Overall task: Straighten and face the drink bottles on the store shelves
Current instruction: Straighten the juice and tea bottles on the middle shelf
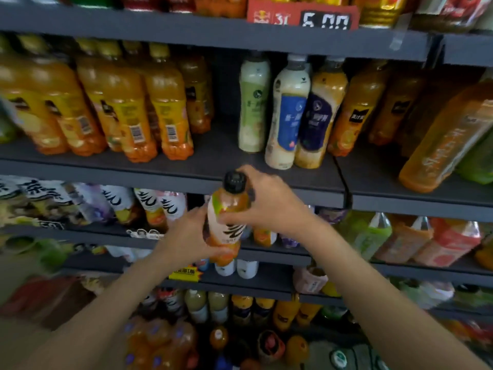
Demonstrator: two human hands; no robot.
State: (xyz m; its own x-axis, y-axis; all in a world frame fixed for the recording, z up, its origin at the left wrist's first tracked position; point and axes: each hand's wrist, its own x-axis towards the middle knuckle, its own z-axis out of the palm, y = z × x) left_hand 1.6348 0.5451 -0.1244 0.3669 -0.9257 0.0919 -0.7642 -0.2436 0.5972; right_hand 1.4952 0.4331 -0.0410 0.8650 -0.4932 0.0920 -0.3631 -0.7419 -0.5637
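I hold an orange drink bottle (226,217) with a black cap and a white label in front of the shelves, off any shelf. My left hand (186,236) grips its lower body from the left. My right hand (266,204) wraps its shoulder and neck from the right. Similar white-labelled bottles (160,206) stand in a row on the shelf just behind it. Above, orange juice bottles (128,110) crowd the left of the dark shelf (213,161), and milky bottles (288,113) stand to the right, some leaning.
A gap lies between the orange juice bottles and the milky ones on the upper shelf. A large orange bottle (448,137) leans steeply at the far right. A red price tag (301,17) hangs on the top shelf edge. Lower shelves hold several more bottles (240,308).
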